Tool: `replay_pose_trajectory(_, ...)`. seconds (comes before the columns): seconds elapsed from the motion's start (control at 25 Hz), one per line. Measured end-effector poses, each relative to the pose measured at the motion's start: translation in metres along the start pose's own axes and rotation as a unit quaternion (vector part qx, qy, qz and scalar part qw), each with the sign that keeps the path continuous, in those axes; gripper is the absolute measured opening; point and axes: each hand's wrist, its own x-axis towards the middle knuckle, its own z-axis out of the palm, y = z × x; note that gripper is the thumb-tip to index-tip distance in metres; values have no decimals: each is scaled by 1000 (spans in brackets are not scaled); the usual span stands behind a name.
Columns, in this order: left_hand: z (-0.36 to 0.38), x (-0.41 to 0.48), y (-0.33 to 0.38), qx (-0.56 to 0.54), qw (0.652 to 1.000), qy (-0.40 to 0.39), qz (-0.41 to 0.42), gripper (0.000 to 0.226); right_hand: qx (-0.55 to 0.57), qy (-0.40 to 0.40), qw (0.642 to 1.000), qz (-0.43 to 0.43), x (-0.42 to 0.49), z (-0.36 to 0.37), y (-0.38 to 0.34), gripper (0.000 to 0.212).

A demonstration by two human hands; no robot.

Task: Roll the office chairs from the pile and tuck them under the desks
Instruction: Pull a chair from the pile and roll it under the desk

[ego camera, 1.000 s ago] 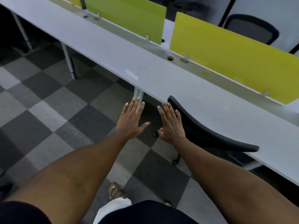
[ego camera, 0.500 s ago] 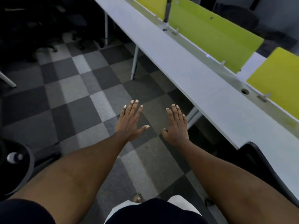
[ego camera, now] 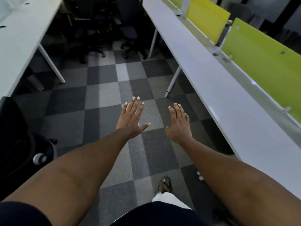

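A dark pile of black office chairs (ego camera: 104,30) fills the far end of the aisle, several of them crowded together. One black chair (ego camera: 17,137) stands close at my left, by the left desk (ego camera: 17,36). The long white desk (ego camera: 228,98) runs along my right. My left hand (ego camera: 132,118) and my right hand (ego camera: 179,123) are stretched out in front of me over the floor, palms down, fingers spread, holding nothing and touching no chair.
Checkered grey carpet tiles (ego camera: 104,95) cover the aisle between the two desk rows. Lime-green divider panels (ego camera: 263,62) stand along the back of the right desk. White desk legs (ego camera: 172,82) slant down to the floor on both sides. My sandalled foot (ego camera: 164,183) is below.
My view has swung left, away from the chair tucked under the right desk and down the aisle toward the pile. Both hands have come off that chair and stay spread.
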Motion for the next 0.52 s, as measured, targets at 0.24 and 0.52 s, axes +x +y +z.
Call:
replay_pose_trajectory(0.24, 1, 107, -41, -9, 996, -3, -91, 97, 9, -19, 994, -110, 168, -12, 5, 100)
replay_pose_trajectory(0.52, 10, 219, -115, -23, 989, -1, -146, 95, 14, -32, 988, -152, 327, 2, -20, 98)
